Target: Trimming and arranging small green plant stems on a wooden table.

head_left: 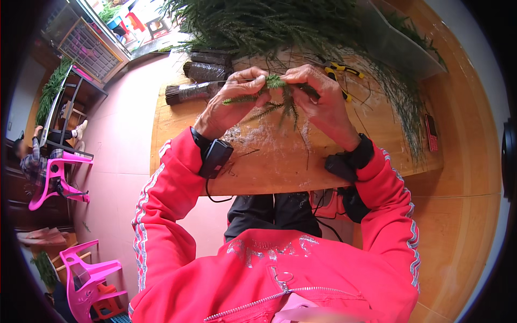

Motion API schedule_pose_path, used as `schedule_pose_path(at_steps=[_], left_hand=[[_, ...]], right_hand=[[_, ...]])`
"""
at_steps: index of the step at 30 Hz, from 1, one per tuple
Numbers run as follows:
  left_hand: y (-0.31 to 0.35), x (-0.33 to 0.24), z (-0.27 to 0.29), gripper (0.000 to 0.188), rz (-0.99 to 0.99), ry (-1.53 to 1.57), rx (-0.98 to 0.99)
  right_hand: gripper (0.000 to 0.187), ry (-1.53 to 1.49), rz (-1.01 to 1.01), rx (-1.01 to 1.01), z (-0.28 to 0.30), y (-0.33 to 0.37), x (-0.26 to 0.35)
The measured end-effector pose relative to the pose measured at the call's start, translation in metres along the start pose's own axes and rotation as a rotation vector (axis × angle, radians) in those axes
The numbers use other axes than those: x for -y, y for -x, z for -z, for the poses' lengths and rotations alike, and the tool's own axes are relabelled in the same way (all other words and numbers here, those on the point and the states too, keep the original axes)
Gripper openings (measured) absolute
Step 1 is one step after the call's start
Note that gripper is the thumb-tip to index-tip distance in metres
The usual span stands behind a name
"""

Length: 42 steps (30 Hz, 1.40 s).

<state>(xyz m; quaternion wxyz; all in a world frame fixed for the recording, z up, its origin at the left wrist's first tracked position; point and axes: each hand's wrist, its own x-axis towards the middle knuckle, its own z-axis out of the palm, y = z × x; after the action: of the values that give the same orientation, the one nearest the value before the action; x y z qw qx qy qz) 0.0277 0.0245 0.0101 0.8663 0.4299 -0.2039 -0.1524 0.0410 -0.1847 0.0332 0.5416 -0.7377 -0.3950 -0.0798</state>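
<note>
My left hand (235, 102) and my right hand (323, 102) meet above the wooden table (269, 172), both with fingers pinched. Between them is a green artificial pine sprig (276, 82), its needled side twigs fanning out below the fingers. A thin stem or wire runs left from the fingertips of my left hand. My right thumb and fingers grip the sprig at its other side. Whether a separate wire is wound around the sprig is too small to tell. Bundles of dark stems wrapped in clear plastic (207, 71) lie left of my left hand.
A large heap of green pine branches (258, 24) covers the table's far side, beside a pale bin (401, 40). Yellow-and-black pliers (344, 69) lie beyond my right hand. A red phone-like object (431, 132) sits at the right. Pink stools (59, 180) and a seated person are at left.
</note>
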Motion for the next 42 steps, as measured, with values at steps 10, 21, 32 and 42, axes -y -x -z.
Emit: schedule_pose_path(at_steps=[10,21,32,42], left_hand=[[0.001,0.003,0.002,0.012,-0.034,-0.001,-0.029],[0.007,0.014,-0.006,0.01,0.039,0.197,-0.064],[0.018,0.011,-0.012,0.011,-0.066,-0.5,-0.004],[0.007,0.01,0.003,0.013,0.311,0.313,0.156]], right_hand=[[0.021,-0.252,-0.176,0.004,0.003,-0.004,-0.008],[0.024,0.246,0.315,-0.004,0.008,-0.007,-0.004],[0.032,0.477,0.58,0.095,0.025,-0.002,-0.001],[0.032,0.461,0.599,0.101,0.028,-0.001,-0.001]])
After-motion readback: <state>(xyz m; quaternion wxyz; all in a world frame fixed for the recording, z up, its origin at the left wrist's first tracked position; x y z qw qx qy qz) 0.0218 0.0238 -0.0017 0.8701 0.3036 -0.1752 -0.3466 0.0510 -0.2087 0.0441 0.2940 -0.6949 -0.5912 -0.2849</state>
